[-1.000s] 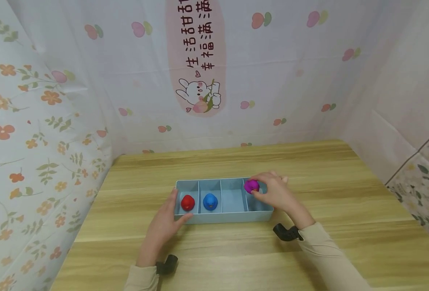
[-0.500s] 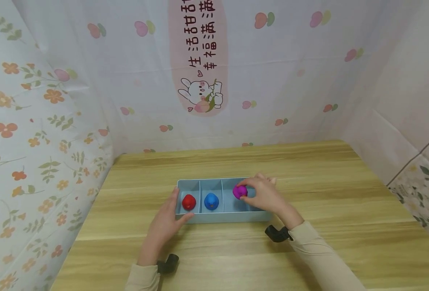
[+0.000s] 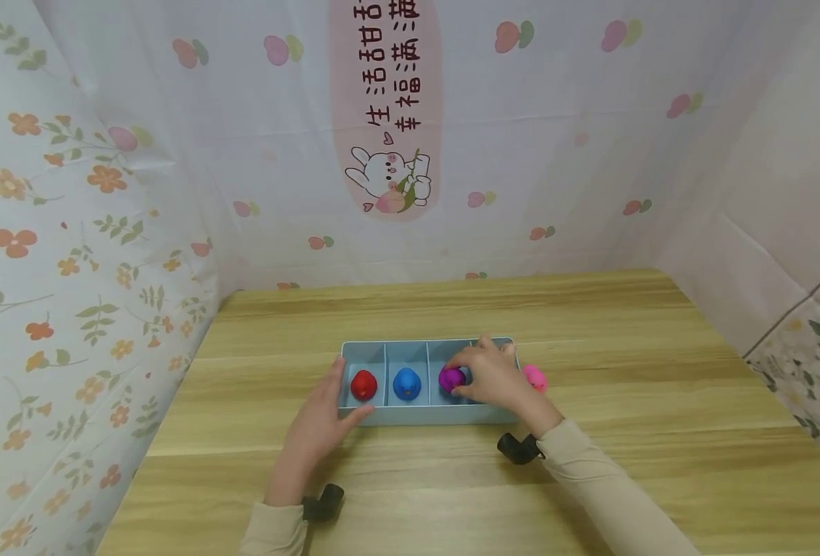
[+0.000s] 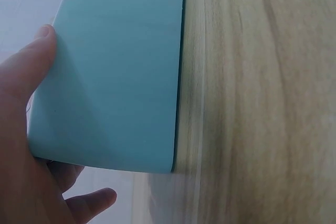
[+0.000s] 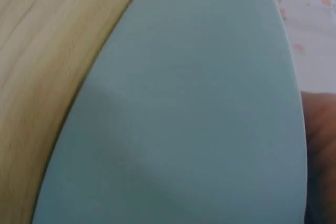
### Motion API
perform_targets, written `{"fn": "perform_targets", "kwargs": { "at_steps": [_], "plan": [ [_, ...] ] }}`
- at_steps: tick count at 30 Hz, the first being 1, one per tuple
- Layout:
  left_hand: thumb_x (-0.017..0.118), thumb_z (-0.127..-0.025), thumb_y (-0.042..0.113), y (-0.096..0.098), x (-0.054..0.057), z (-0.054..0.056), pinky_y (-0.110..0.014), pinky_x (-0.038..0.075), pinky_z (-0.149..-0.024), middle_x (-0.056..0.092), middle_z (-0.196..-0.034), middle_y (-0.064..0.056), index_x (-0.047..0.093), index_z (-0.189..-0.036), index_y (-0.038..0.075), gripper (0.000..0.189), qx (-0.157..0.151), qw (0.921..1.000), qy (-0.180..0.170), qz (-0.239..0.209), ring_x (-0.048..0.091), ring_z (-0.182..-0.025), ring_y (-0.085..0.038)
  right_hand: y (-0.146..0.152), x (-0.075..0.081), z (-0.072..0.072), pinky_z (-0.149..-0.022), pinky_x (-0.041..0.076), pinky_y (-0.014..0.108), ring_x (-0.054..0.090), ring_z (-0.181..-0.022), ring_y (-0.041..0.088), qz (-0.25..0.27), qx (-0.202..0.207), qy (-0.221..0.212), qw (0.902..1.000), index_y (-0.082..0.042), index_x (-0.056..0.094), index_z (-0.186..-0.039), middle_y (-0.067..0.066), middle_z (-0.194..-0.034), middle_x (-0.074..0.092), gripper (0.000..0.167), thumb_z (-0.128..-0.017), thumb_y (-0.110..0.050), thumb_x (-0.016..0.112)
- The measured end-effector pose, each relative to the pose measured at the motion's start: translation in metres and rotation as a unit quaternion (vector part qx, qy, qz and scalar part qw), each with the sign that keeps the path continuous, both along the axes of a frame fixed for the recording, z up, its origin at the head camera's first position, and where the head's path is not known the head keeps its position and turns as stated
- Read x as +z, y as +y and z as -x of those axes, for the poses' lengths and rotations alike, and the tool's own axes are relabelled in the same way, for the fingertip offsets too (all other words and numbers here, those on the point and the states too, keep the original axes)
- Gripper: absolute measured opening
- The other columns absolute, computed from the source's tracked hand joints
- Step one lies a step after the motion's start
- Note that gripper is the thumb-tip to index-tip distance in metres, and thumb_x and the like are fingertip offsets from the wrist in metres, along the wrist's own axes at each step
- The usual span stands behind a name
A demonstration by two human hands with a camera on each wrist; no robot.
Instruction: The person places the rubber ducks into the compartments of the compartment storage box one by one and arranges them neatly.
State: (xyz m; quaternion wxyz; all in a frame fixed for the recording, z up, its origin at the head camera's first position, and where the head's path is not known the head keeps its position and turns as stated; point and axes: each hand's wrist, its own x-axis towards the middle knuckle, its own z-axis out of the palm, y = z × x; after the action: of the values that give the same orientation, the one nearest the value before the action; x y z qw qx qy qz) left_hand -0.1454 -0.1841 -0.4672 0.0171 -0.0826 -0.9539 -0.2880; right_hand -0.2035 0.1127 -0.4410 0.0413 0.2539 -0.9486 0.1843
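A pale blue divided box (image 3: 417, 416) lies lengthwise on the table in the head view. My left hand (image 3: 316, 415) holds its left end, the thumb along the front rim and the fingers along the end wall. In the left wrist view that thumb (image 4: 41, 51) lies at the rim. My right hand (image 3: 496, 378) pinches a purple rubber duck (image 3: 449, 381) down in the third compartment from the left. A red rubber duck (image 3: 364, 385) sits in the leftmost compartment, a blue one (image 3: 407, 384) beside it in the second. My right hand partly covers the rightmost compartment.
A pink rubber duck (image 3: 536, 378) rests on the wooden table (image 3: 424, 486) just past the box's right end, partly behind my right wrist. Patterned cloth (image 3: 257, 154) hangs behind the table and at both sides.
My right hand has moved left with the purple duck, from the rightmost compartment to lower in the third. The pink duck has come into view. My left hand stays at the box's end.
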Motion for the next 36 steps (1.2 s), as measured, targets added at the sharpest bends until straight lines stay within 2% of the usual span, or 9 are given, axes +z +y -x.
{"fn": "perform_targets", "kwargs": {
  "at_steps": [10,19,27,36],
  "plan": [
    [0.060,-0.085,0.060,0.000,0.001,0.001,-0.051,0.029,-0.113,0.021,-0.159,-0.011,0.012,-0.154,0.012,0.098,-0.001,1.0000,-0.009,0.001,0.028,-0.142,-0.035,-0.009,-0.001,0.001,-0.070,0.024,0.044,0.043,-0.085,0.016,-0.033,-0.021,0.009,0.9992,-0.024,0.076,-0.093,-0.004,-0.094,0.072,0.033,-0.063,-0.027,0.089],
    [0.063,-0.086,0.054,0.000,-0.001,0.003,-0.050,0.029,-0.114,0.021,-0.159,-0.010,0.013,-0.154,0.011,0.095,-0.002,1.0000,-0.009,-0.002,0.028,-0.143,-0.034,-0.019,0.000,0.003,-0.068,0.024,0.044,0.043,-0.088,0.022,-0.063,-0.055,-0.036,0.9959,-0.023,0.075,-0.093,0.000,-0.094,0.072,0.034,-0.063,-0.028,0.089],
    [0.059,-0.084,0.062,-0.003,-0.004,0.003,-0.050,0.031,-0.112,0.023,-0.158,-0.010,0.014,-0.154,0.011,0.098,0.002,1.0000,-0.002,0.005,0.031,-0.142,-0.034,-0.022,0.002,0.001,-0.069,0.025,0.044,0.043,-0.089,0.021,-0.065,-0.054,-0.046,0.9953,-0.022,0.074,-0.093,-0.001,-0.096,0.072,0.034,-0.063,-0.027,0.089],
    [0.062,-0.084,0.058,-0.003,-0.004,0.004,-0.051,0.031,-0.112,0.022,-0.158,-0.011,0.014,-0.154,0.010,0.098,-0.003,1.0000,-0.003,0.001,0.030,-0.142,-0.034,-0.018,0.010,-0.002,-0.070,0.023,0.044,0.045,-0.095,0.023,-0.050,-0.051,-0.053,0.9960,-0.021,0.076,-0.100,0.000,-0.103,0.072,0.037,-0.066,-0.029,0.087]
  ]
}}
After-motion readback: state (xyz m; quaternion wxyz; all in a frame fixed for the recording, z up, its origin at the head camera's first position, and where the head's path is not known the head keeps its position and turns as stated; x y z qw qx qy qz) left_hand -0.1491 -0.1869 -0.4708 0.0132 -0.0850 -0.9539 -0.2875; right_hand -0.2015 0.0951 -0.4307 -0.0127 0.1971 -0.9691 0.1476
